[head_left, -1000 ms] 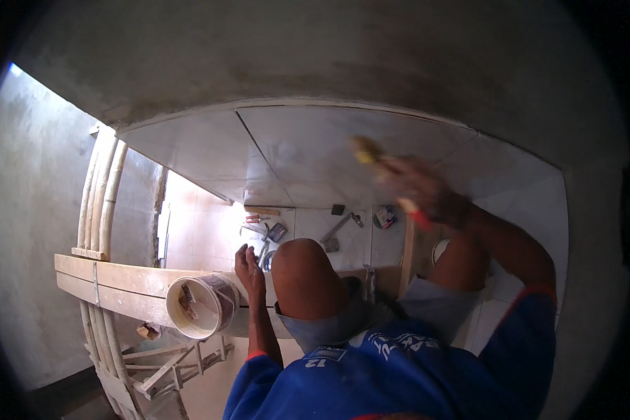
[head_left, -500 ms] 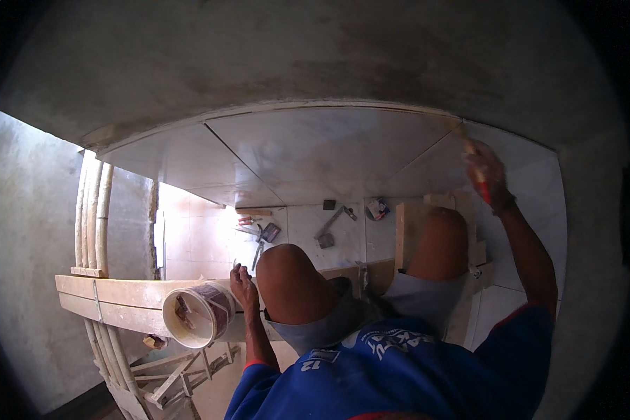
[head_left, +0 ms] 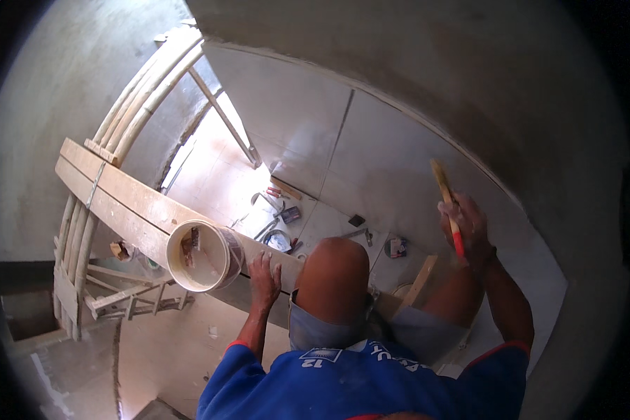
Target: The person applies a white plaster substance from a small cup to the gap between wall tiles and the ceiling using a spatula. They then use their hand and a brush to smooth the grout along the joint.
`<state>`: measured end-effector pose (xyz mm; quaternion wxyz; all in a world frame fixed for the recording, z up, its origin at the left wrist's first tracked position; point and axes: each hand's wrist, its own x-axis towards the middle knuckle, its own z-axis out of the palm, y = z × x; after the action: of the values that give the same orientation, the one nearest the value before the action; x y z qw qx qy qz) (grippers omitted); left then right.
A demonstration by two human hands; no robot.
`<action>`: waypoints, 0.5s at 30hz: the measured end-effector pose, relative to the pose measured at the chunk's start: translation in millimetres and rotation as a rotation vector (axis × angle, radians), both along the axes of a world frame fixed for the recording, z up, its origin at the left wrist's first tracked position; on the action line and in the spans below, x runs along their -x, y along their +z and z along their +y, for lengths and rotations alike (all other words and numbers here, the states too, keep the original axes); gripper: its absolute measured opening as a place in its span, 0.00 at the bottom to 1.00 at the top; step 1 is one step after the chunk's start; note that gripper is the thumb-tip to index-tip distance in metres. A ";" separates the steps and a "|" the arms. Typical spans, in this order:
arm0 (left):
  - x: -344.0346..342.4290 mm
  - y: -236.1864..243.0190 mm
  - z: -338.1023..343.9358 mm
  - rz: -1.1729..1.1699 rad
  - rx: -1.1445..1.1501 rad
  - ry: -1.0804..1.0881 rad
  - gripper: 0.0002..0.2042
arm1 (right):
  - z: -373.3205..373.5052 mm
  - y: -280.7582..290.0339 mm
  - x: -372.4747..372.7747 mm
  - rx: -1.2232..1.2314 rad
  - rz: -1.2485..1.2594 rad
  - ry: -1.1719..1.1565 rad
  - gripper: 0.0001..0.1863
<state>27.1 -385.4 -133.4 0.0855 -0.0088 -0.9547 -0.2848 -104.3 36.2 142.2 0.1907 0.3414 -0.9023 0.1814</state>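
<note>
My right hand (head_left: 467, 222) is raised in front of the tiled wall (head_left: 392, 140), closed round a brush (head_left: 442, 180). The brush has a wooden handle with a red end, and its yellowish tip points up and away from me. Low on the left, my left hand (head_left: 264, 275) rests on the plank bench (head_left: 143, 203), fingers spread, with nothing seen in it. Right beside it stands a whitish bucket (head_left: 234, 257), with pale residue and a brownish piece inside.
Bamboo poles (head_left: 154, 101) hold up the planks at the left. Below, on the floor, lie a hammer (head_left: 359, 233), a dark square block (head_left: 357, 220), a small container (head_left: 396, 246) and several other tools. A wooden ladder-like frame (head_left: 136, 297) sits at the lower left.
My view has turned toward the left. My right hand has drawn the brush back from the wall's upper edge. My left hand has come down onto the planks beside the bucket, its fingers now spread.
</note>
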 end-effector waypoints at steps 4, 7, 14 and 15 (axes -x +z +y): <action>-29.5 -18.1 -19.3 -0.070 0.022 0.037 0.25 | -57.7 6.4 79.2 -0.038 -0.004 0.179 0.19; -35.3 -35.7 -27.7 -0.104 -0.012 0.065 0.30 | -126.4 1.8 122.7 0.060 -0.045 0.306 0.16; -28.7 -52.4 -25.9 -0.217 0.074 0.081 0.33 | -106.8 -42.1 136.0 0.455 -0.223 -0.026 0.16; -29.2 -51.6 -26.7 -0.232 0.087 0.086 0.33 | -84.5 -45.3 117.5 0.322 -0.006 0.017 0.19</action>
<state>56.3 -412.1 -185.0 -0.0138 0.0613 -0.9692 -0.2381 -221.7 -48.3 96.9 0.2388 0.3134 -0.8592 0.3264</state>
